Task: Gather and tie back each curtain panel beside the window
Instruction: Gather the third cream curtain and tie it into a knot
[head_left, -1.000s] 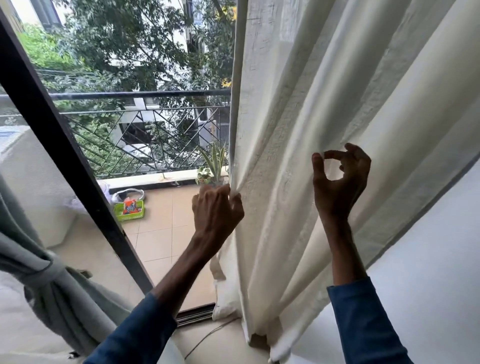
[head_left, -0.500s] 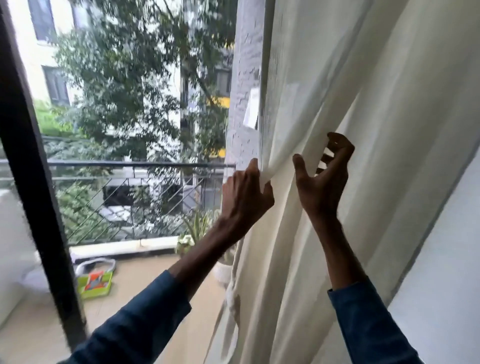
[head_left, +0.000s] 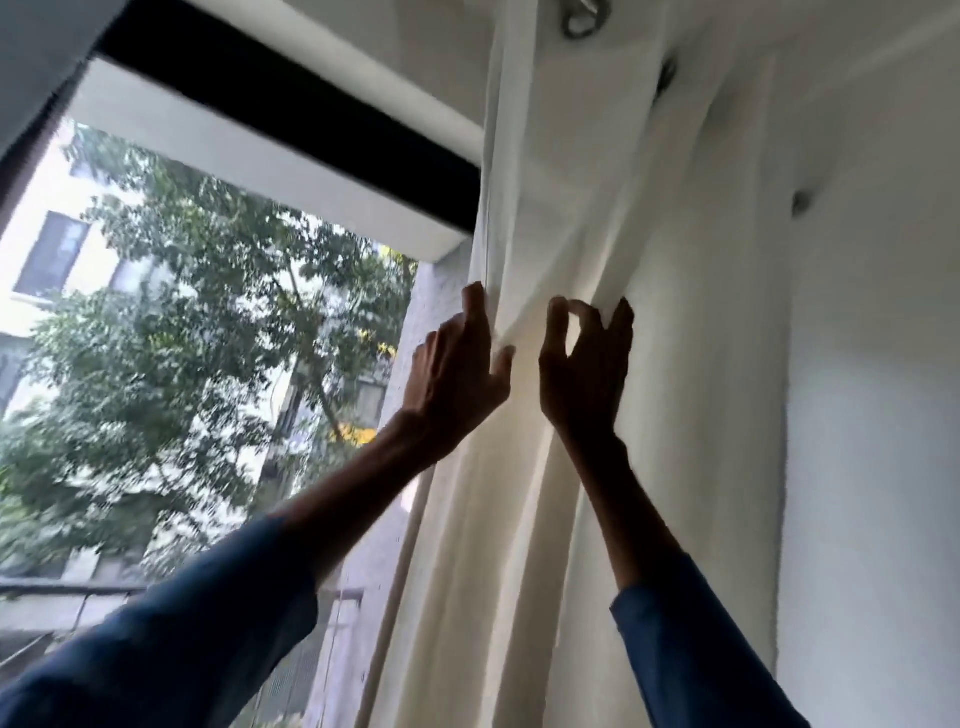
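Fingers (head_left: 475, 312) of left hand (head_left: 457, 379) and right hand (head_left: 587, 379) are clutching the cream-white fabric curtain panel (head_left: 587, 218); tugging hard could unhook it.

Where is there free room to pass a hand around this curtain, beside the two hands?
Free: the bare wall right of the curtain, and, left of its edge, the space before the window, under the black frame bar. Crowded: the bunched folds between the left hand and right hand, both gripping cloth.
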